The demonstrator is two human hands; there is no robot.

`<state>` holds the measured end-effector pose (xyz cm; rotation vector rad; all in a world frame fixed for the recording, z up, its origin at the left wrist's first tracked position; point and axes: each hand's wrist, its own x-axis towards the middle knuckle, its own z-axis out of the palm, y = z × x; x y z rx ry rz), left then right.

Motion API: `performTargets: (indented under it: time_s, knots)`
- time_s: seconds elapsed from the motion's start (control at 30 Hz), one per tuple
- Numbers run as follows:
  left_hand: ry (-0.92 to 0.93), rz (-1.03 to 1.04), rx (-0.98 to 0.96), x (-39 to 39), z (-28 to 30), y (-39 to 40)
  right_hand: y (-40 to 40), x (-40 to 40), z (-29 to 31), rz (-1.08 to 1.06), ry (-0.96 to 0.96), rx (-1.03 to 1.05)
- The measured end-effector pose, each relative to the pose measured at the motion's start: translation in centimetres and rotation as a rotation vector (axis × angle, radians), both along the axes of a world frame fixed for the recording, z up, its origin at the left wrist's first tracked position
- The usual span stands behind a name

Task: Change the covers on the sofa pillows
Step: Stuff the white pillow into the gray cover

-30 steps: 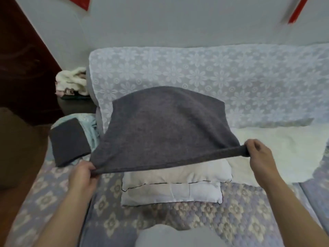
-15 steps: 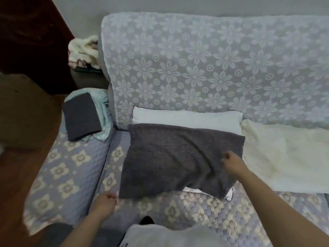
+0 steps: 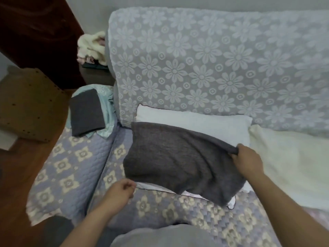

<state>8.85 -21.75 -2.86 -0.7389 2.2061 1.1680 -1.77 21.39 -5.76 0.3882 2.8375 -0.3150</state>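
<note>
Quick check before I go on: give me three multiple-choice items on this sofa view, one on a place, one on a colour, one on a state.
1. Where does the folded grey cloth lie?
A. on the sofa arm
B. on the floor
C. on the white pillow

2. What colour is the cover over the pillow?
A. red
B. dark grey
C. yellow

3. What is the right hand doing?
A. hanging idle
B. pressing the backrest
C. pinching the cover's edge

Answers:
1 A, the folded cloth sits on the sofa arm.
2 B, the cover on the pillow is dark grey.
3 C, the right hand bunches its edge.
</note>
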Motion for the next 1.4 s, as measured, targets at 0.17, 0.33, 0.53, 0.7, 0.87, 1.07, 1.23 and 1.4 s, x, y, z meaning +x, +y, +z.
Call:
performTargets:
  time_s: [0.17, 0.33, 0.53, 0.7, 0.87, 1.07, 1.23, 1.4]
  knots:
    - [0.336, -0.324, 0.154, -0.6, 5.4, 10.4, -3.8, 8.9, 9.2, 0.048, 0.042, -0.606]
    - [0.701, -0.816, 0.05, -0.6, 8.1, 15.2, -5.9, 14.6, 15.5, 0.049, -0.017, -0.914]
    - [0.696, -0.804, 0.007, -0.6, 9.3, 14.9, -6.0, 16.8, 19.0, -0.016, 0.226, -0.881]
    - [0.761, -0.734, -0.006, 0.5, 11.0, 14.2, -5.9, 17.2, 19.9, -0.01, 0.242, -0.849]
    - [0.657, -0.987, -0.164, 1.3, 10.9, 12.4, -5.4, 16.9, 22.0, -0.118, 0.552, -0.77]
    - [0.375, -0.639, -0.187, 2.2, 3.4, 3.7, -2.6, 14.0, 18.8, -0.544, 0.67, -0.755]
    - [0.284, -0.545, -0.157, 4.0, 2.2, 0.5, 0.3, 14.7, 15.4, -0.822, 0.656, -0.639]
    - [0.353, -0.476, 0.01, 3.5, 5.4, -0.6, 3.4, 15.9, 10.8, -0.855, 0.337, -0.386]
